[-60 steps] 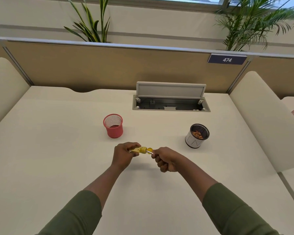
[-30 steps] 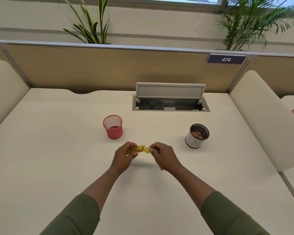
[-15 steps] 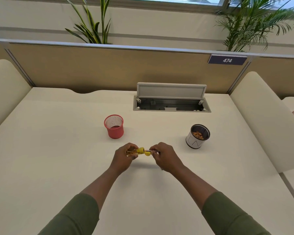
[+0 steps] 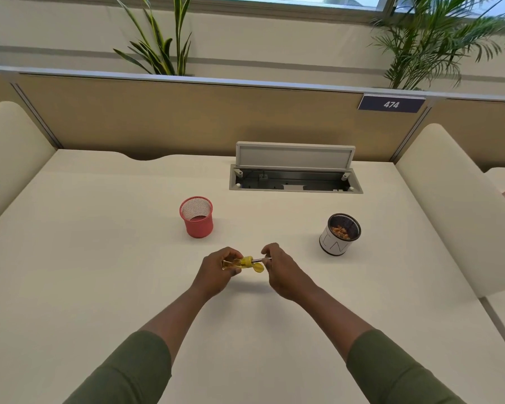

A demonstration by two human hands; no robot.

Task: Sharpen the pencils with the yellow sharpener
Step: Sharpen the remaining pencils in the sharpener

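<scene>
Above the bare near half of the table (image 4: 85, 287), the left hand (image 4: 216, 272) grips the yellow sharpener (image 4: 244, 263); the right hand (image 4: 283, 272) pinches a pencil (image 4: 261, 259) into it. Beyond stand a red cup (image 4: 197, 218) and, right, a white cup (image 4: 338, 236) of shavings.

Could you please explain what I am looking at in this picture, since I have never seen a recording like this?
No machine here: a camera worn on a person's head looks forward and down at their two bare hands over a desk. The left hand holds a yellow sharpener. The right hand holds a pencil pushed into it; only a short stretch of pencil shows. On the desk stand a red mesh cup, apparently empty, and a white cup holding what look like shavings. Behind them, an open cable hatch is set into the desk.
</scene>
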